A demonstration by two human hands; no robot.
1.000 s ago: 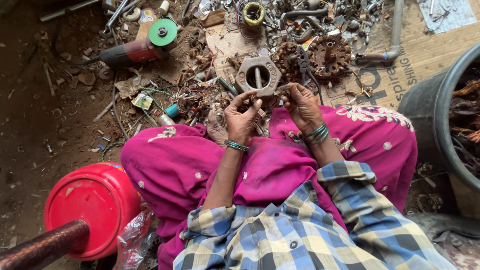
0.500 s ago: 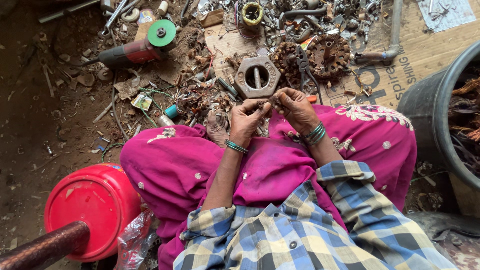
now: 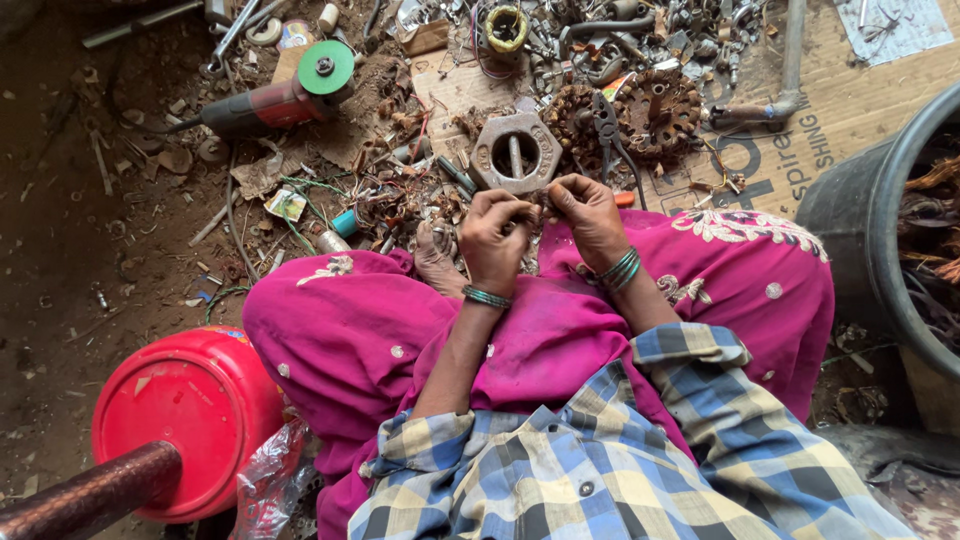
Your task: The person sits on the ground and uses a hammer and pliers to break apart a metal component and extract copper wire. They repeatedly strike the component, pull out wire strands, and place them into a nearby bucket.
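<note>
Above the lap, over the pink garment point(image 3: 560, 340), both hands are meeting with fingertips nearly touching. The left hand point(image 3: 497, 240) is curling its fingers and pinching one end of a small dark scrap piece point(image 3: 543, 203); the right hand point(image 3: 590, 215) is pinching the other end. The piece is too small and too covered by fingers to identify further. Each wrist is wearing green bangles point(image 3: 621, 268).

Just beyond the fingertips, a large hexagonal metal nut point(image 3: 515, 152) is lying flat on the ground, with a short rod showing inside its bore. Right of the nut, two rusty motor rotors point(image 3: 658, 112) are lying side by side on a sheet of cardboard point(image 3: 850, 90), and a pair of pliers point(image 3: 606, 125) is resting between them. A bent metal pipe point(image 3: 780, 90) is lying across the cardboard farther right.

Farther left on the dirt floor, an angle grinder with a green disc point(image 3: 285, 95) is lying on its side. A bare foot point(image 3: 437, 262) is showing at the edge of the pink cloth, beside loose wire and metal debris. A red plastic container point(image 3: 180, 420) is standing at lower left, and a dark tub point(image 3: 870, 230) is standing at the right edge.
</note>
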